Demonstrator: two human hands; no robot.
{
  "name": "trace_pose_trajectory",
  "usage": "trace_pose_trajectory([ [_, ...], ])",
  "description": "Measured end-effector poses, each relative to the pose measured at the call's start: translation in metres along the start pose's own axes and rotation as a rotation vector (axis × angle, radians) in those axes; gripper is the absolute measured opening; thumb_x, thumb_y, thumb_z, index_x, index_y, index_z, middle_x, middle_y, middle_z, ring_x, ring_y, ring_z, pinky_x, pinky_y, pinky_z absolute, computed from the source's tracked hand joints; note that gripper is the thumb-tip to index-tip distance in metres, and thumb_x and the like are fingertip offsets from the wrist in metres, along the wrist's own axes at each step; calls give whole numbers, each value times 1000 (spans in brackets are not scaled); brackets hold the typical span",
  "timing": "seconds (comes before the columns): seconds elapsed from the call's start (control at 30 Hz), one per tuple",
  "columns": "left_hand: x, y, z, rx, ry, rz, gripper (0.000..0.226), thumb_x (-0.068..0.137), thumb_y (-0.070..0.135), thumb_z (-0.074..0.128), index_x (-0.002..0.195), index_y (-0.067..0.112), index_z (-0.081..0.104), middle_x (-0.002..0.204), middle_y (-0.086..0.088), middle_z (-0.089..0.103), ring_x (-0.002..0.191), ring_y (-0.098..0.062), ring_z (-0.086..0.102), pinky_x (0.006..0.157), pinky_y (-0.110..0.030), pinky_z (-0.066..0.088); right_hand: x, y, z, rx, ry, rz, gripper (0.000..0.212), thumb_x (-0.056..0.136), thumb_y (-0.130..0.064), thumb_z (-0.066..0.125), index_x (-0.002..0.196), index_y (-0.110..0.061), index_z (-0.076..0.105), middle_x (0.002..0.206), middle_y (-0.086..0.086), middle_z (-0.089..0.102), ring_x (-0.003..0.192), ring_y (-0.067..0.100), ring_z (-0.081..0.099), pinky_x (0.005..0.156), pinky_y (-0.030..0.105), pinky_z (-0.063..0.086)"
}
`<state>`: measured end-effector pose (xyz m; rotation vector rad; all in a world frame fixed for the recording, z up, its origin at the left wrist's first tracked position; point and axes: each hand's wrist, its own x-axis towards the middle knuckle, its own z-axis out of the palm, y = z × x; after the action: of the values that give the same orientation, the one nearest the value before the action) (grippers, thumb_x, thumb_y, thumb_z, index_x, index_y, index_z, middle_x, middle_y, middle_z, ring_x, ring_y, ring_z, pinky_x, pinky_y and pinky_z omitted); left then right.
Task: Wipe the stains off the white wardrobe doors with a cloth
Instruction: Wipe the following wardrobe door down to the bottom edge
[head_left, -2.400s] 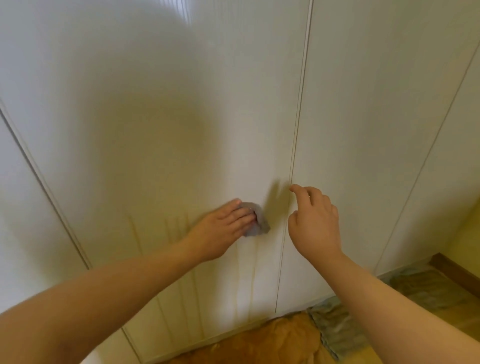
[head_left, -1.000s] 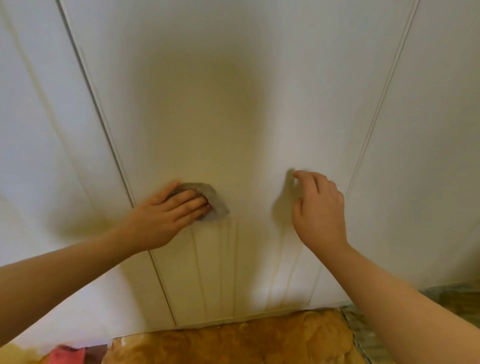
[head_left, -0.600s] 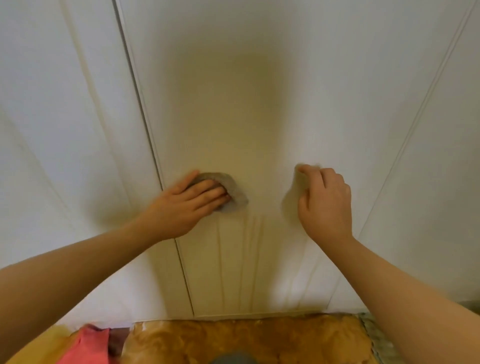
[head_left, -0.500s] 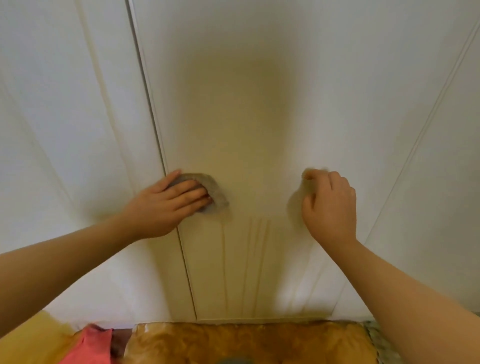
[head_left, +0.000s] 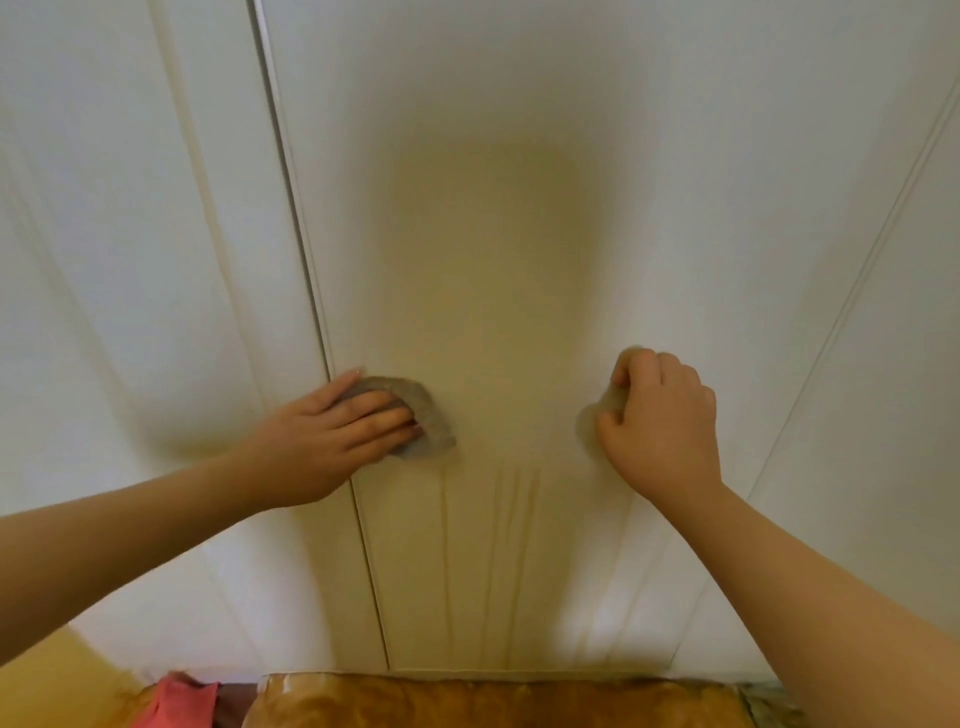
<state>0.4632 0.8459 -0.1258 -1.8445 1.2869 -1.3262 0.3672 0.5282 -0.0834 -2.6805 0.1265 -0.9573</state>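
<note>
A white wardrobe door (head_left: 493, 218) fills the view, with thin yellowish drip streaks (head_left: 511, 525) running down its lower part. My left hand (head_left: 324, 441) presses a small grey cloth (head_left: 423, 423) flat against the door, just right of the vertical gap (head_left: 306, 270) between two doors. The streaks start right below the cloth. My right hand (head_left: 657, 421) rests against the same door further right, fingers curled into a loose fist with nothing seen in it.
Another door seam (head_left: 852, 280) runs down the right side. At the bottom lie a brown crinkled sheet (head_left: 493, 701) on the floor and a pink-red cloth (head_left: 179, 699) at the lower left. A yellow wall patch (head_left: 57, 675) shows in the left corner.
My left hand with the cloth has slid left across the door, from beside the right seam to the left gap. My right hand curled from pointing into a fist. The view swung right.
</note>
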Motion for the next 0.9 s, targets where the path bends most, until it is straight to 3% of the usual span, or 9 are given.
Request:
trace_pose_trajectory([
  [0.1, 59, 19, 6, 12, 53, -17, 44, 99, 12, 25, 142, 10, 35, 140, -9, 50, 138, -28, 28, 116, -44, 12, 1, -2, -1, 14, -15, 3, 19, 74, -8, 50, 88, -16, 40, 84, -1, 40, 79, 19, 34, 69, 27, 17],
  [0.17, 104, 47, 10, 9, 75, -13, 41, 99, 11, 23, 136, 10, 41, 130, -5, 59, 128, -25, 39, 114, -44, 15, 2, 0, -1, 20, -23, -11, 19, 74, -9, 52, 89, -15, 42, 84, -1, 40, 79, 19, 34, 69, 27, 18],
  [0.3, 94, 53, 7, -40, 15, 6, 43, 99, 10, 19, 138, 9, 38, 133, -5, 57, 128, -26, 38, 115, -44, 13, -1, 7, -7, 61, -94, -63, 30, 75, -11, 54, 105, -14, 51, 94, -3, 43, 87, 17, 36, 74, 24, 19],
  [0.43, 8, 26, 7, 42, -54, 70, 56, 98, 13, 25, 151, 7, 9, 159, -12, 5, 146, -28, 4, 118, -46, 6, -14, 25, -15, 95, -107, -122, 44, 77, -15, 49, 120, -14, 52, 113, 2, 53, 105, 21, 47, 84, 24, 21],
  [0.5, 21, 33, 11, 63, -16, 36, 57, 94, 14, 31, 150, 7, 19, 157, -12, 17, 146, -29, 6, 118, -46, 8, -22, 35, -17, 90, -48, -76, 46, 76, -11, 52, 122, -12, 54, 118, 5, 54, 106, 26, 49, 84, 26, 22],
  [0.6, 95, 88, 24, 15, 11, 50, 43, 96, 10, 25, 136, 9, 41, 133, -6, 57, 130, -27, 36, 115, -45, 13, -40, 52, -16, 68, 64, -3, 49, 68, -11, 50, 117, -9, 57, 116, 11, 57, 98, 32, 54, 81, 36, 33],
  [0.67, 121, 114, 28, 2, 10, 61, 44, 99, 10, 17, 136, 8, 39, 134, -5, 56, 126, -25, 39, 117, -44, 10, -50, 62, -15, 50, 84, 33, 52, 65, -12, 49, 117, -8, 57, 118, 13, 56, 100, 35, 54, 83, 41, 37],
  [0.8, 35, 84, 25, -1, -21, 8, 51, 99, 9, 24, 149, 5, 19, 156, -15, 19, 138, -31, 26, 116, -45, 12, -57, 74, -16, 40, 71, 58, 54, 67, -14, 48, 120, -7, 55, 122, 12, 54, 108, 35, 50, 89, 44, 36],
  [0.9, -20, 48, 12, -25, -57, 10, 55, 98, 6, 28, 151, 4, 14, 149, -16, 35, 127, -33, 39, 115, -47, 13, -60, 68, -7, 59, 67, 41, 54, 68, -14, 48, 121, -8, 54, 123, 12, 54, 108, 34, 50, 89, 44, 36],
])
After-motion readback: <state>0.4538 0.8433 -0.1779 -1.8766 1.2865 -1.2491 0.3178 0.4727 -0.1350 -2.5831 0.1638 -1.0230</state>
